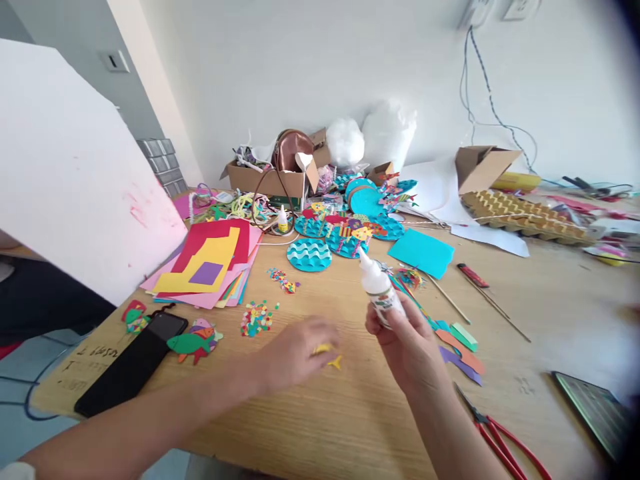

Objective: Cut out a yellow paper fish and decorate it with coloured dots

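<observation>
My right hand [407, 337] is wrapped round a white glue bottle [383, 293], held upright with a slight tilt and its nozzle pointing up. My left hand [303, 352], blurred by motion, is low over the table with bent fingers above a small yellow paper cutout [334, 362] with a forked tail. Whether the fingers grip that cutout or only cover it, I cannot tell. Left of this hand is a scatter of coloured paper dots [257, 319]. Farther left, paper fish [193, 343] lie beside a black phone [133, 363].
Coloured paper sheets [200, 263] are stacked at the left. Blue wavy card shapes [309, 255], a second glue bottle [283, 220] and a cardboard box [267, 181] stand toward the wall. Red-handled scissors [500, 437], paper scraps [463, 357] and a cutter knife [473, 275] lie right.
</observation>
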`<control>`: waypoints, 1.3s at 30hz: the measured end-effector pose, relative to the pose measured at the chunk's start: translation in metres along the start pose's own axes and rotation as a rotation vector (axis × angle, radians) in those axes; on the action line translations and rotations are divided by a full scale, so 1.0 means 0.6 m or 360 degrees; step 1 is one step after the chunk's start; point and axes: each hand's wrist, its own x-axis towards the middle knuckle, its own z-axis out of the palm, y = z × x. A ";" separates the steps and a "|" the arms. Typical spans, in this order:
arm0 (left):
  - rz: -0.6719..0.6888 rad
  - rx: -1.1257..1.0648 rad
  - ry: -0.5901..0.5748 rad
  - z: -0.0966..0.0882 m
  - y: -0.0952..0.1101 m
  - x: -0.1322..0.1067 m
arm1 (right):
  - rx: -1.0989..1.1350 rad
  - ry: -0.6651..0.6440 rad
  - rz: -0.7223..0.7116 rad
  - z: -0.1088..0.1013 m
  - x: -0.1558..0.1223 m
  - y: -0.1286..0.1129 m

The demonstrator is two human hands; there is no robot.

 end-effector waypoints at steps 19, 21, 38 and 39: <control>0.0020 0.0995 -0.0355 0.057 -0.078 -0.082 | 0.0308 0.0292 0.0128 -0.040 0.010 0.013; -0.0002 0.1024 -0.0321 0.063 -0.080 -0.078 | 0.0239 0.0285 0.0129 -0.042 0.011 0.016; 0.0016 0.0897 -0.0221 0.052 -0.069 -0.084 | 0.0041 0.0131 0.0320 -0.046 0.020 0.034; 0.0019 0.0825 -0.0179 0.050 -0.065 -0.084 | 0.0065 0.0126 0.0321 -0.047 0.021 0.034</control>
